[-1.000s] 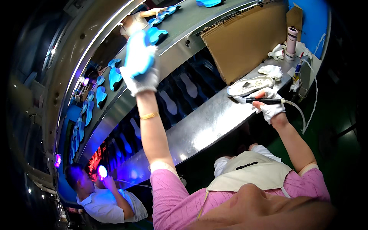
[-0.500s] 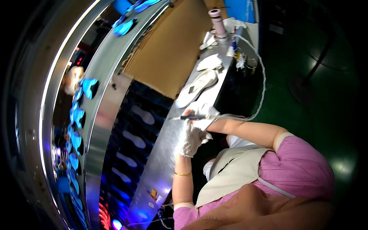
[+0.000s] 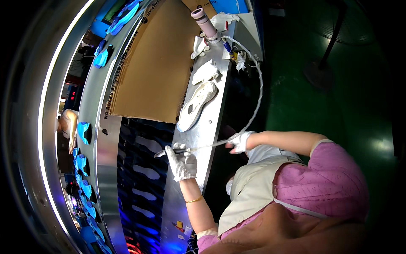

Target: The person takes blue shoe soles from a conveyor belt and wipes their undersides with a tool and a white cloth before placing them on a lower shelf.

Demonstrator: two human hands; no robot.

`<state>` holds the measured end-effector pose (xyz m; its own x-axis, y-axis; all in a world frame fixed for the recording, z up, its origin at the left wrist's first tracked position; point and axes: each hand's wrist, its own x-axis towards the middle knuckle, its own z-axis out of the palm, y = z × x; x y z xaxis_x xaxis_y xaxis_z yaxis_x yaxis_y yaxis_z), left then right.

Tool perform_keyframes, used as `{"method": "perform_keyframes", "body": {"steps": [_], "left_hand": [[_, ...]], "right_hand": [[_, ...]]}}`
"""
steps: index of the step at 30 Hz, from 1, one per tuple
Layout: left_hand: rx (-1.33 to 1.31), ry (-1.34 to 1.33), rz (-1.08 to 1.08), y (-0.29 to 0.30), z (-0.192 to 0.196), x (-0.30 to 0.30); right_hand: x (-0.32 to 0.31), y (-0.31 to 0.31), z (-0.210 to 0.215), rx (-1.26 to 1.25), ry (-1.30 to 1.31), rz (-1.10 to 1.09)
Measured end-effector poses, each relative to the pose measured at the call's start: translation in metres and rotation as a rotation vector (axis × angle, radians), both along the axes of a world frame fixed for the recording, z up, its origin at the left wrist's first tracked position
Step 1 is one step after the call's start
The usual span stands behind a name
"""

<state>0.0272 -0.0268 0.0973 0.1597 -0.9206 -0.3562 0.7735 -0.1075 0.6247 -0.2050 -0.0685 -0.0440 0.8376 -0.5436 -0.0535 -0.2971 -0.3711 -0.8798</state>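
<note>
My left hand (image 3: 184,164), in a white glove, is closed round the dark handle of a slim pen-like tool (image 3: 179,150). The tool's metal tip points left, over the edge of the dark surface holding sole-shaped pieces. A white cable (image 3: 207,146) runs from its back end to my right hand (image 3: 241,142), where it bends and climbs toward the bench's far end. My right hand is gloved with bare fingertips; its fingers look curled at the cable, partly hidden. Beyond my left hand a white shoe (image 3: 197,106) lies on the metal bench (image 3: 211,122).
A white cloth or glove (image 3: 206,72) lies past the shoe, and a pink bottle (image 3: 206,26) stands farther back. Cardboard (image 3: 152,63) leans left of the bench. Several pale soles (image 3: 146,171) line the dark surface. Blue pieces (image 3: 83,132) sit along the conveyor (image 3: 91,101); another person's arm (image 3: 72,127) reaches there.
The tool has passed from my right hand to my left. My left hand has moved left, while my right hand has drawn back toward my body along the cable. The view has shifted.
</note>
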Motion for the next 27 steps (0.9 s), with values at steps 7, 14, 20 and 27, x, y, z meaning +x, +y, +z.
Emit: {"method": "perform_keyframes", "body": {"steps": [7,14,20,27], "left_hand": [[0.177,-0.11,0.009,0.028,-0.028,0.018],[0.204,-0.086,0.257,0.048,-0.043,-0.004],[0.236,-0.137,0.24,0.059,-0.042,-0.003],[0.263,-0.175,0.239,0.06,-0.045,0.001]], "right_hand": [[-0.114,-0.083,-0.175,0.452,-0.188,-0.896],[-0.122,-0.226,-0.083,-0.084,0.297,-1.15],[-0.112,-0.323,-0.126,0.004,0.239,-1.27],[-0.115,-0.316,-0.07,-0.073,0.493,-1.072]]}}
